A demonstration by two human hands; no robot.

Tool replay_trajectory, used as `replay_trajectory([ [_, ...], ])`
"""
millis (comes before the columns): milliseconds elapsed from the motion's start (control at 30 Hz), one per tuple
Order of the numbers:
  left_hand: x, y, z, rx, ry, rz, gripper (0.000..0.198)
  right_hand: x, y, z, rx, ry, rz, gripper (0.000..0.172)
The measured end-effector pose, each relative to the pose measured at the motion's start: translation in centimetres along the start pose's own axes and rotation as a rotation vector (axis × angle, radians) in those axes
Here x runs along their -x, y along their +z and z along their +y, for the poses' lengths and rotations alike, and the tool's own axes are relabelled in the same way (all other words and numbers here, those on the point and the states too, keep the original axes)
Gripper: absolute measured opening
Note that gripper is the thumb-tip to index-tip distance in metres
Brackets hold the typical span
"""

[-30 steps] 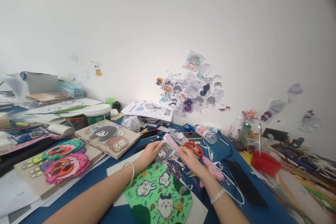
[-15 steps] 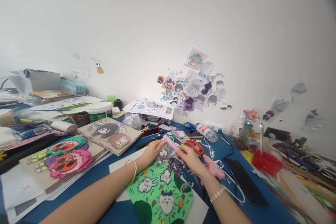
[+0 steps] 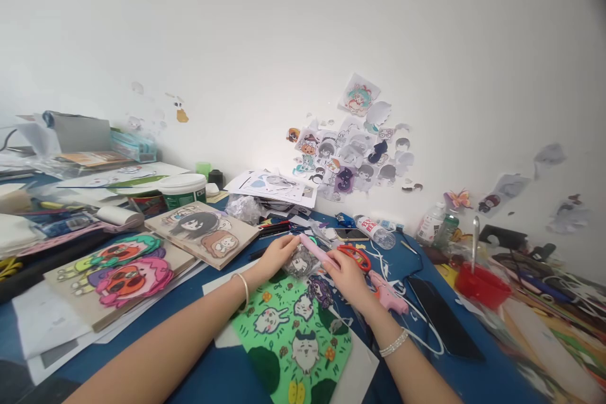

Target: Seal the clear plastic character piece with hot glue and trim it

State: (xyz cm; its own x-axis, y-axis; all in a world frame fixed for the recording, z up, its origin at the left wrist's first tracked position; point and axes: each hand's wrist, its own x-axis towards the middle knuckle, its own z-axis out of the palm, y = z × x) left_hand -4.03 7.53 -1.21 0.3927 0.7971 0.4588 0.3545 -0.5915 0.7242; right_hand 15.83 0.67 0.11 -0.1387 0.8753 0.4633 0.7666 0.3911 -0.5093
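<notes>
A pink stick-like tool [image 3: 316, 249] slants between my two hands. My right hand [image 3: 344, 274] is closed round its lower right end. The fingertips of my left hand [image 3: 278, 255] are pressed together at its upper left end; what exactly they pinch is too small to make out. Just below the stick lies a grey cartoon cut-out [image 3: 301, 263] in clear plastic. A purple cartoon cut-out [image 3: 320, 292] rests at the top edge of a green sheet [image 3: 284, 347] with white cartoon figures, which lies on white paper beneath my wrists.
Red-handled scissors [image 3: 356, 257], a pink glue gun [image 3: 388, 293] with a white cord and a black tablet [image 3: 445, 319] lie to the right. Farther right stands a red bowl [image 3: 483, 287] with a spoon. Painted boards [image 3: 237, 254] and a white tub [image 3: 182, 189] are at left.
The whole view has shifted slightly, with things sitting a little farther right. Both hands keep their places around the pink stick, whose tilt has barely changed.
</notes>
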Motion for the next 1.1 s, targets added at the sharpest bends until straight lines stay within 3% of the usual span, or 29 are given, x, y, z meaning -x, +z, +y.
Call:
replay_trajectory([
  [167, 0.2, -2.6, 2.3, -0.136, 0.272, 0.014, 0.034, 0.6, -1.1, -0.7, 0.254, -0.230, 0.085, 0.019],
  [333, 1.1, -4.4, 4.9, -0.448, 0.543, 0.025, 0.029, 0.8, -1.8, -0.3, 0.447, -0.435, 0.184, 0.026],
  [633, 1.9, -4.3, 3.9, -0.783, 0.820, 0.026, 0.025, 0.5, -1.8, -0.4, 0.653, -0.507, 0.238, 0.024],
  [800, 2.4, -3.5, 3.7, -0.809, 0.808, 0.009, 0.027, 0.3, -1.7, 0.7, 0.718, -0.492, 0.235, 0.022],
  [967, 1.6, -2.5, 3.6, -0.723, 0.632, 0.041, 0.020, 0.2, -1.4, 1.2, 0.782, -0.501, 0.236, 0.015],
  [1100, 1.0, -1.7, 3.4, -0.584, 0.415, 0.062, 0.045, 0.3, -1.0, 1.3, 0.814, -0.487, 0.258, 0.017],
])
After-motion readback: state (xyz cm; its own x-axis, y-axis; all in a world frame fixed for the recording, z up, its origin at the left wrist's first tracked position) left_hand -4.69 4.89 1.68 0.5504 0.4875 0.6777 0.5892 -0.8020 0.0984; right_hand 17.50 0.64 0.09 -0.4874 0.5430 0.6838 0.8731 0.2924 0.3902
